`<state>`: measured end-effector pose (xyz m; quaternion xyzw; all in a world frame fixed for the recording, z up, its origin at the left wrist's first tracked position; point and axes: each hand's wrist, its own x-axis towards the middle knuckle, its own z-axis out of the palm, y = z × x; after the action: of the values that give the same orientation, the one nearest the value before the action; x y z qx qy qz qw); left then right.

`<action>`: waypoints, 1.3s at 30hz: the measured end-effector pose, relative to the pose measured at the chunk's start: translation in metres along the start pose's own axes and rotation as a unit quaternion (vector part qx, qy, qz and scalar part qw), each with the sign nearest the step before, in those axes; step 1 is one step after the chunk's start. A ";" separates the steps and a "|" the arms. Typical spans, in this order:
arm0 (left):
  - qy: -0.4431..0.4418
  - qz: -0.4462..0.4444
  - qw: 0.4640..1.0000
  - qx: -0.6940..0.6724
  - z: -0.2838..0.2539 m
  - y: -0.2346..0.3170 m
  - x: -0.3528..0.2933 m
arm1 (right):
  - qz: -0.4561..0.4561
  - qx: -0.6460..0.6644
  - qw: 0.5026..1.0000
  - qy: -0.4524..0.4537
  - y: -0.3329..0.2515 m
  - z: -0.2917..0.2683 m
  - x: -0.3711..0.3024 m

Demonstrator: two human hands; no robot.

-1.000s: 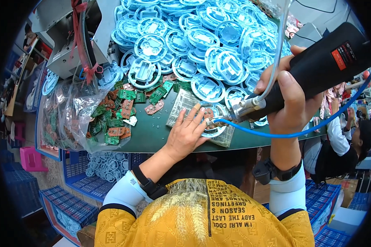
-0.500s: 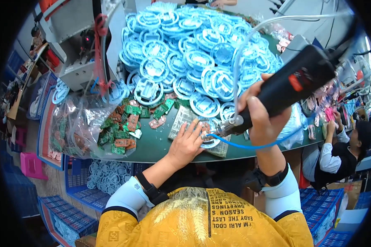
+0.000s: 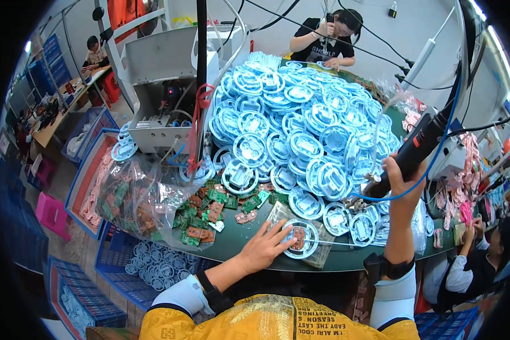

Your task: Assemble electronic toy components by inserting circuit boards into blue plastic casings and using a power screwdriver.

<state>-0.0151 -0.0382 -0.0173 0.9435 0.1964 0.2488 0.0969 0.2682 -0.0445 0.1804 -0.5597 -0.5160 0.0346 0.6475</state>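
Observation:
A round light-blue plastic ring piece with a brown circuit board in its middle lies on a taped block at the table's near edge. My left hand rests at its left side, fingers spread, fingertips touching the piece. My right hand is wrapped round a black powered screwdriver, held up to the right of the ring piece and apart from it. A blue tube loops past this hand from the metal nose of the screwdriver.
A big heap of light-blue ring pieces covers the table's middle. Green and brown circuit boards lie left, beside a clear plastic bag. A metal machine stands behind them. Co-workers sit across and at right. Blue crates stand lower left.
My right hand has moved the screwdriver up and right, off the ring piece. My left hand stays by the piece. The view has shifted, showing more of the far side.

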 end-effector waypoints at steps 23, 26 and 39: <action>0.062 -0.059 0.986 -0.142 0.000 0.004 0.014 | -0.344 -0.301 0.843 -0.284 0.137 0.252 -0.050; 0.102 -0.058 0.982 -0.145 -0.001 0.002 0.019 | -0.250 -0.193 0.919 -0.235 0.125 0.238 -0.027; 0.096 -0.231 0.954 -0.165 -0.002 0.003 0.020 | -0.269 -0.341 0.836 -0.335 0.132 0.248 -0.070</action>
<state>0.0004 -0.0325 -0.0061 0.8147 0.3737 0.3382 0.2866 0.1306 0.1311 -0.0033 -0.5387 -0.8107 -0.1337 0.1864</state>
